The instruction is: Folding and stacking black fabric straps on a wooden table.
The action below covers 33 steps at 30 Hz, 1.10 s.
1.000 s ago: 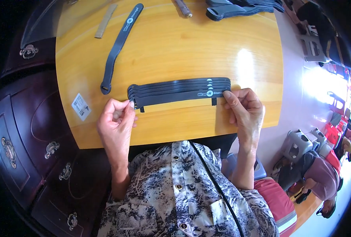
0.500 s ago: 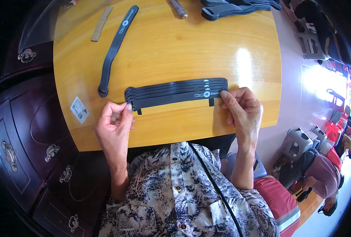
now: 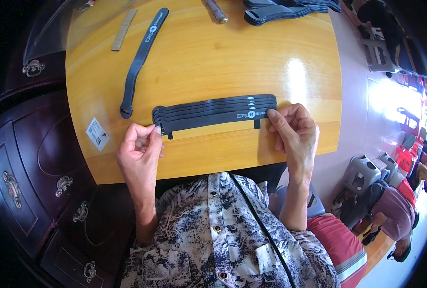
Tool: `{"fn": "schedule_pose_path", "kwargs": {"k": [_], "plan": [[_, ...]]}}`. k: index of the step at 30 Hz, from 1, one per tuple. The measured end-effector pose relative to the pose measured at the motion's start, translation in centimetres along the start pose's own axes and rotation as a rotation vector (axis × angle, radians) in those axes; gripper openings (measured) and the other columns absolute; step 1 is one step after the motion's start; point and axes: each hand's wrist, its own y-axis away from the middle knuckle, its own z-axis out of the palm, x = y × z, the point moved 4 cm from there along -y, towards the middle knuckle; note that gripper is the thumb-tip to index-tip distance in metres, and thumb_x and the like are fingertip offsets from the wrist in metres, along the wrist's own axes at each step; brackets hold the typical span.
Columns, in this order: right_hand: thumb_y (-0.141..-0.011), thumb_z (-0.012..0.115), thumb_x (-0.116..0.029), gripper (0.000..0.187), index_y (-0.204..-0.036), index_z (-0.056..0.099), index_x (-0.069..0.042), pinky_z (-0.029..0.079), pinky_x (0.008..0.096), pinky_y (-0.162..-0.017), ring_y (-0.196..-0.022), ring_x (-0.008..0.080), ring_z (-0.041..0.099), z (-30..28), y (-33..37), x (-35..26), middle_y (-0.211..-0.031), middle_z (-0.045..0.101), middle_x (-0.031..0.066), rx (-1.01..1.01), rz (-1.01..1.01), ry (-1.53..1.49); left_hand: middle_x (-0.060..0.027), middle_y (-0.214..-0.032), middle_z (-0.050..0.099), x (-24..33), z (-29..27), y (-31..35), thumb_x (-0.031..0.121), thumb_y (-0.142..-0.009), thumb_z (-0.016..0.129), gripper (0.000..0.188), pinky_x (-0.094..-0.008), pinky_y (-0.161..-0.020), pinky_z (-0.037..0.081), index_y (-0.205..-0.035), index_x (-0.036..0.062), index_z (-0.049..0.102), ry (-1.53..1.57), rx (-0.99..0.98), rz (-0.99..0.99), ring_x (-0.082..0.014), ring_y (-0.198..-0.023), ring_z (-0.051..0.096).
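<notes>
Several black hook-and-loop straps (image 3: 204, 115) lie overlapped in a fanned row near the front of the wooden table, the nearest one bearing white print. My left hand (image 3: 141, 146) pinches the left end of the nearest strap between thumb and fingers. At its right end, my right hand (image 3: 295, 129) grips the same strap, thumb on top. Two short dark tabs stick out below the row, close to either end. A single black strap (image 3: 139, 62) with a slotted end lies apart, slanting at the left.
A pile of black straps (image 3: 290, 12) lies at the far right of the table (image 3: 213, 67). Also on it are a tan strip (image 3: 124, 30), a dark cylindrical object (image 3: 216, 10) and a white label (image 3: 97, 134). Dark drawers (image 3: 26, 182) stand left; stools and a seated person are at right.
</notes>
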Motion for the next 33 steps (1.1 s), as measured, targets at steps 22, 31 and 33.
{"fn": "schedule_pose_path", "kwargs": {"k": [22,31,33], "plan": [[-0.083,0.072,-0.018,0.019,-0.081,0.057,-0.007,0.032,0.0187,-0.035,-0.038,0.0044,0.046,-0.8,-2.8,0.2,-0.054,0.057,0.0011,-0.181,0.041,0.172,-0.0007,-0.063,0.057,-1.2,-0.4,-1.4,0.007,-0.087,0.065,0.012,-0.0199,-0.043,0.044,-0.081,0.0008,0.056,0.120,-0.135,-0.059,-0.0057,-0.049,0.053],[-0.088,0.066,-0.018,0.015,-0.087,0.060,-0.004,0.036,0.0181,-0.046,-0.053,0.0032,0.047,-1.4,-0.1,-1.0,-0.062,0.055,-0.0016,-0.037,-0.096,0.150,-0.0043,-0.070,0.060,-1.4,-1.1,0.2,0.005,-0.089,0.063,0.008,-0.0217,-0.050,0.046,-0.092,-0.0015,0.060,0.095,0.076,0.137,-0.0087,-0.058,0.056],[-0.088,0.066,-0.017,0.015,-0.084,0.061,-0.003,0.037,0.0180,-0.048,-0.056,0.0030,0.048,-0.5,0.8,-1.9,-0.066,0.058,-0.0013,-0.075,-0.222,0.147,-0.0054,-0.072,0.060,-0.9,-0.6,0.6,0.003,-0.087,0.064,0.007,-0.0224,-0.051,0.046,-0.092,-0.0013,0.060,0.004,0.101,0.312,-0.0094,-0.059,0.056]]}}
